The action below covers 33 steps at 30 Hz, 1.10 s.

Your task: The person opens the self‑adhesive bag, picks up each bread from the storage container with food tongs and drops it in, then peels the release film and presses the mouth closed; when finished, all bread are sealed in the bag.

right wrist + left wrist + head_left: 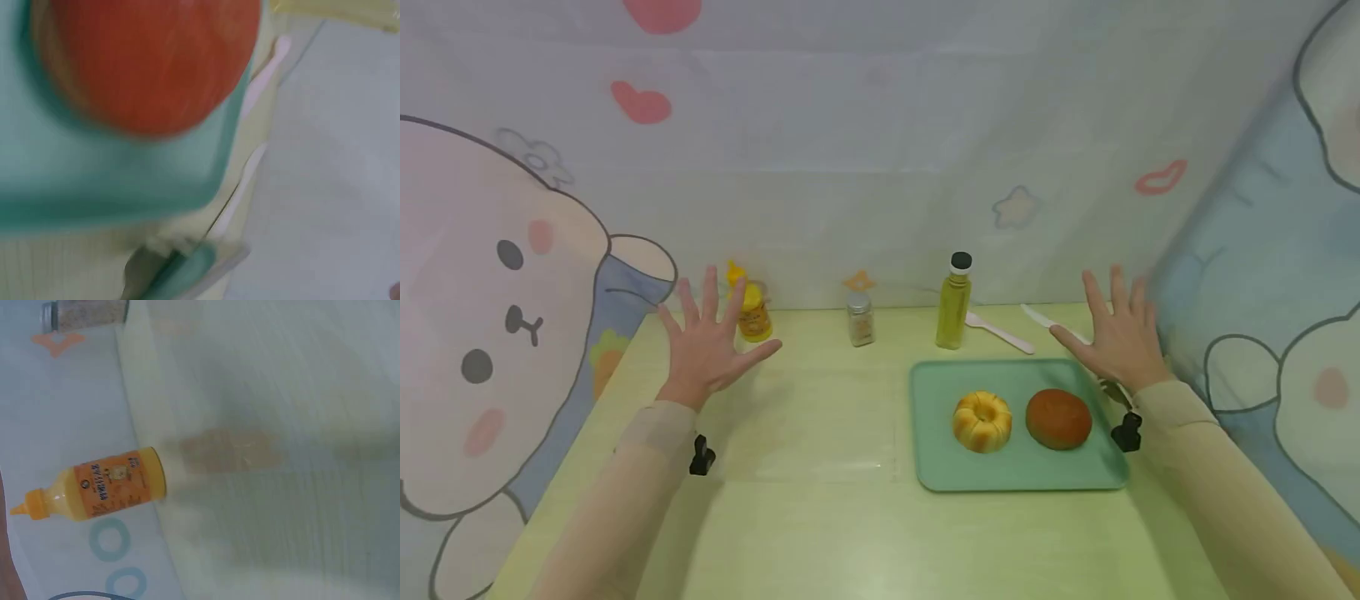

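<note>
My left hand (703,350) is held up with fingers spread, holding nothing. Just behind it stands a yellow squeeze bottle (115,484) with an orange label, partly covered by the fingers in the head view. The right hand (1120,342), also spread and bare of any object, hovers by the back right corner of a green tray (1022,477). On that tray lie a ring-shaped bread (982,422) and a round brown bun (1058,419). A white knife (1037,316) extends partly behind the right thumb; a pink utensil (1003,335), seemingly a spoon, lies left of it.
Along the table's back edge stand a small spice jar (861,321) with a silver lid and a bottle of yellow-green oil (953,310) with a black cap. A blurred green and grey item (187,272) lies beside the tray. A printed cloth (880,125) hangs behind.
</note>
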Motion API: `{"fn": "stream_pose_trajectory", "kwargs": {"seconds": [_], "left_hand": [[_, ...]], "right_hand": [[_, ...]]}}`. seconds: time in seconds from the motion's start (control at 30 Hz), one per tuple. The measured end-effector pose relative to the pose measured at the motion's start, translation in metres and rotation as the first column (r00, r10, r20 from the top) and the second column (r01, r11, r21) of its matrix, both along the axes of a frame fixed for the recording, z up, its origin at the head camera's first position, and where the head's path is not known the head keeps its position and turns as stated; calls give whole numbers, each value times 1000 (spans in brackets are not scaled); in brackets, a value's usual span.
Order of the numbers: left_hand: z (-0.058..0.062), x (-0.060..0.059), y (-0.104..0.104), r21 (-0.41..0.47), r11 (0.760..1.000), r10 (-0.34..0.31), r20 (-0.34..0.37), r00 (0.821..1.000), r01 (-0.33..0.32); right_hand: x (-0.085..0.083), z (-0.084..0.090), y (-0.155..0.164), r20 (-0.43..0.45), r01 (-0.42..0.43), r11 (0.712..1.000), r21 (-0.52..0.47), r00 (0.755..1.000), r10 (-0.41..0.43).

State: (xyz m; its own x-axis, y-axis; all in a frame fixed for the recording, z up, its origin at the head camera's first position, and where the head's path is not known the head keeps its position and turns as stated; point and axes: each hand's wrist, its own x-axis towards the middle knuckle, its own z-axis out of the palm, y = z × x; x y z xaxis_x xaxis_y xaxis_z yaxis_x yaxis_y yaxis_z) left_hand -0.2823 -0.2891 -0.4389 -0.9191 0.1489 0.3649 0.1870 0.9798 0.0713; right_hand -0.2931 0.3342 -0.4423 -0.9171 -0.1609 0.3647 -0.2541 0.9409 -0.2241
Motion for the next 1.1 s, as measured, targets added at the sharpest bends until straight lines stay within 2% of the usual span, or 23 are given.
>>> {"fn": "stream_pose_trajectory", "kwargs": {"seconds": [0.1,0.23,0.43,0.6,0.77,1.0,1.1], "left_hand": [[5,4,4,49,998,-30,31,999,29],[13,10,16,104,992,-77,46,996,72],[14,23,34,149,978,-161,78,984,148],[7,33,46,173,962,-225,73,972,210],[-2,41,62,189,937,-309,64,949,293],[-18,51,83,231,887,-425,72,902,399],[-27,53,91,235,875,-452,85,888,423]], "right_hand": [[7,5,-15,0,-84,991,-100,996,84],[16,16,-40,-4,-187,961,-202,982,190],[32,17,-87,-28,-318,923,-216,947,320],[45,10,-120,-32,-404,886,-229,912,408],[57,3,-146,12,-459,851,-255,879,477],[69,-12,-187,89,-507,834,-216,841,534],[73,-21,-201,101,-529,827,-189,827,552]]}}
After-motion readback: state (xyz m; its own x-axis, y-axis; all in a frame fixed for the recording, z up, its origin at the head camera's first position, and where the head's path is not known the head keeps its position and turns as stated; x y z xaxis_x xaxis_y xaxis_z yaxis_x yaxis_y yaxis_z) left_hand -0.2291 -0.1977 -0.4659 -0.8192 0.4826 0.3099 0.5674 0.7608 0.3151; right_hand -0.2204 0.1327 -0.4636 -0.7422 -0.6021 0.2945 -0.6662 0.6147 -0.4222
